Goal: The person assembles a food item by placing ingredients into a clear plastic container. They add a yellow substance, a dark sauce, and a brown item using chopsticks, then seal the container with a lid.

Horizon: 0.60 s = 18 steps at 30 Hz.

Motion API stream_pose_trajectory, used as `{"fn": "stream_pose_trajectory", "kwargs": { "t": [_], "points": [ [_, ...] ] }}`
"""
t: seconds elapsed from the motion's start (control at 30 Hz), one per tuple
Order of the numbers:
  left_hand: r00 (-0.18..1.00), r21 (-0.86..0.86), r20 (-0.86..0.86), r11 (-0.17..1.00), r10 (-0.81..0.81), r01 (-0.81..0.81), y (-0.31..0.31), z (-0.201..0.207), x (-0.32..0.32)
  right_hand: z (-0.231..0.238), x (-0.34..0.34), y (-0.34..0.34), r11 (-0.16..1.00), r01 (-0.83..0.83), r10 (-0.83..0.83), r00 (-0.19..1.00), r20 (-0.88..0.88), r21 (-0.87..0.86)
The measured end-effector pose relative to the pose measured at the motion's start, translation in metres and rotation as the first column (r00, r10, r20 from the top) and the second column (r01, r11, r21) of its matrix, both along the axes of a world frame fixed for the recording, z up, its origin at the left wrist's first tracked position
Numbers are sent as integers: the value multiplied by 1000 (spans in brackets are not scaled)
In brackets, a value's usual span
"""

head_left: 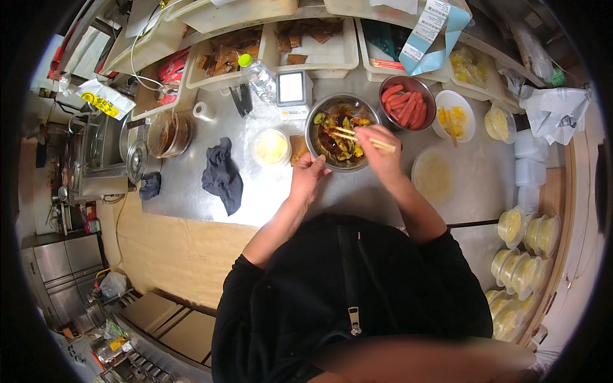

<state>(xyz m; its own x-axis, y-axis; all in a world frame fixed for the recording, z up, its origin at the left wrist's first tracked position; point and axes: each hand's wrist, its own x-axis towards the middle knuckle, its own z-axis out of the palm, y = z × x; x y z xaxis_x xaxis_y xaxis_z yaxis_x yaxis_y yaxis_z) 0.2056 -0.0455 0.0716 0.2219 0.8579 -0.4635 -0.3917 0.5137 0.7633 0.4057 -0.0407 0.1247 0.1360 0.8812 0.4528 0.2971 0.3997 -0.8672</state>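
A round steel bowl [345, 169] stands on the metal worktop in front of me. Inside it, leafy greens and yellow pieces [332, 145] lie mixed with a dark sauce. Fingers of my left hand [309, 177] pinch the bowl's near-left rim. A pair of wooden chopsticks [348, 135] is closed in my right hand [382, 153] above the bowl's right side, their tips down among the food. Left of the bowl sits a round tub [271, 147] with pale yellow contents. To its right is a second steel bowl [428, 92] of red sausages [404, 107].
A white bowl [469, 124] with yellow pieces stands farther right, above a round translucent lid or tub [433, 173]. A dark cloth [221, 175], a bottle [258, 78] and a white device [293, 92] occupy the left and back. Stacked noodle-like tubs [520, 271] line the right.
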Motion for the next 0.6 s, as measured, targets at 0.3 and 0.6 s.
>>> {"fn": "stream_pose_trajectory", "kwargs": {
  "t": [0.3, 0.6],
  "points": [
    [1000, -29, -9, 999, -14, 13, 1, 2, 2, -10, 16, -3, 883, -123, 13, 971, -239, -452],
    [998, -15, -32, 998, -54, 54, 2, -2, -2, -18, 27, 33, 998, 71, -70, 997, 25, -2]
  ]
}}
